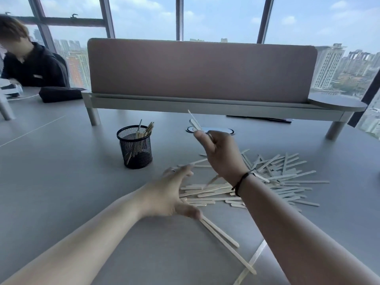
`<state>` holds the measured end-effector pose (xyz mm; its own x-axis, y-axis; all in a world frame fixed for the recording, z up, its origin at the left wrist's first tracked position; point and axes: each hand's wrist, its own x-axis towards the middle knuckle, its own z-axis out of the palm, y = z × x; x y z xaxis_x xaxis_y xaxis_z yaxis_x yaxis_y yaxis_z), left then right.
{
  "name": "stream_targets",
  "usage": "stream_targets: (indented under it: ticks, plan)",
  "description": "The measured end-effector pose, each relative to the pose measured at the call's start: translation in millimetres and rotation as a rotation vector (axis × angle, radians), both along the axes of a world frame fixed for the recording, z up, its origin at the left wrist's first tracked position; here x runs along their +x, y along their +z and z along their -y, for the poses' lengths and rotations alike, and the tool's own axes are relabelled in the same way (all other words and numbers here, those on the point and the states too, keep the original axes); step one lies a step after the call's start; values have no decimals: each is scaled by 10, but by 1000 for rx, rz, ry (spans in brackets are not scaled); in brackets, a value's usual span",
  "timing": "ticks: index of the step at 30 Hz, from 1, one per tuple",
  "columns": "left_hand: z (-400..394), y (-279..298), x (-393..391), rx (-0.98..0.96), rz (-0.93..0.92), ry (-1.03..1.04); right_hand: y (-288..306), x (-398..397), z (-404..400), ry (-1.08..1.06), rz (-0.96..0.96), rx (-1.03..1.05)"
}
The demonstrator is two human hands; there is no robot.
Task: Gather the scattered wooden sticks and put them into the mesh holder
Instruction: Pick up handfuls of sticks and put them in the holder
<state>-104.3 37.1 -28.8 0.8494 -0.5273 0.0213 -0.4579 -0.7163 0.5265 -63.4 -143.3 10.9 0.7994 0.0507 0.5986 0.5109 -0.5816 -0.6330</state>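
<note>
A few wooden sticks [194, 123] are pinched upright in the grip of the right hand [221, 153], raised above the worktop [61, 171]. The mesh holder [135, 147] stands to its left, nearer this hand. The left hand [170, 194] is spread open on the scattered pile [267, 182].

The left hand [171, 194] is blurring, its fingertips indistinct. The right hand [221, 155] and forearm are covering part of the scattered sticks [287, 175]. Sticks inside the mesh holder [136, 148] are showing only dimly through the mesh; count unreadable.
</note>
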Motion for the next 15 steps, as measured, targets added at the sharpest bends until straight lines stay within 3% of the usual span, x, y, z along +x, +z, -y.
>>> stream_targets:
  ticks: [3,9,15]
  plan:
    - [171,2,-126,220,87,-118,147,33,-83,29,-1,158]
    - [464,-94,-56,110,216,-105,278,105,-275,36,-37,256]
    - [519,-88,-41,122,444,-92,277,168,-278,28,-115,352]
